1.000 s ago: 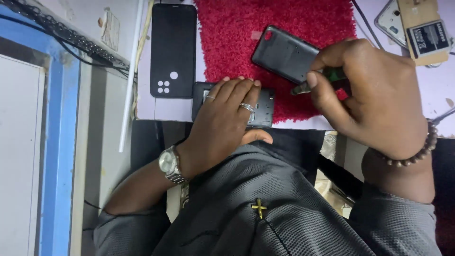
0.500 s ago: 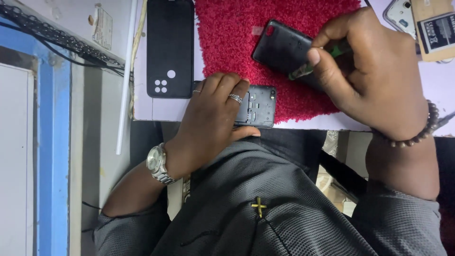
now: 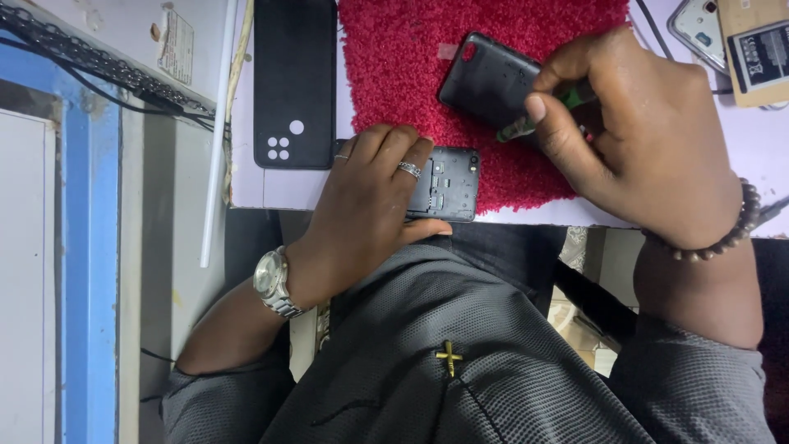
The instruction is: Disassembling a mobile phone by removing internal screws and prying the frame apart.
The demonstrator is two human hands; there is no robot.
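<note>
With the left hand flat, fingers pressing the opened phone at the red mat's near edge, the right hand, pinching a green-handled tool, should probably work gently against the back cover.

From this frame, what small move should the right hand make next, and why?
Probably bring the green-handled tool from the right hand down to the opened phone. The left hand already pins that phone flat on the red mat, its inner side exposed, while the tool's tip sits over the loose back cover.
</note>
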